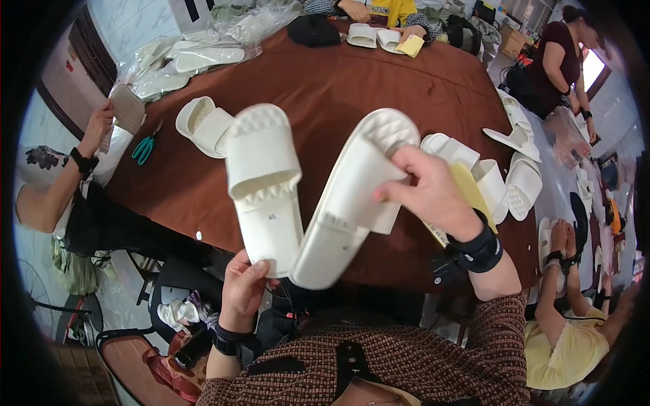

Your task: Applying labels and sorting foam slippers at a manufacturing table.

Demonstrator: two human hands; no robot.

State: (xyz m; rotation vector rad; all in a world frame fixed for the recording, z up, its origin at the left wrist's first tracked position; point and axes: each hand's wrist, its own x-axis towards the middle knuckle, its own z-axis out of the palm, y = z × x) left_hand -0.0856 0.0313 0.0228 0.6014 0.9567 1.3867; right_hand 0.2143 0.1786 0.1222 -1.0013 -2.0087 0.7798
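Note:
A cream-white slide slipper [263, 162] stands toe up above the table's near edge, its heel pinched between the thumb and fingers of my left hand [247, 281]. Beside it, a second white slide slipper [352, 196] leans to the right, its heel against the first one's. My right hand [437, 196] grips this second slipper at the right side of its strap, thumb across the front; its other fingers are partly hidden. Small dark marks show on both footbeds. Close behind my right wrist lies a yellow sheet [467, 183], next to more white slippers [491, 186].
A brown cloth covers the table [325, 81]. Another white slipper pair [206, 125] and teal-handled scissors [145, 145] lie left. Bagged slippers [203, 59] and a black cap [313, 30] sit at the back. Several people work around; one person's hand [100, 125] holds a sole at left.

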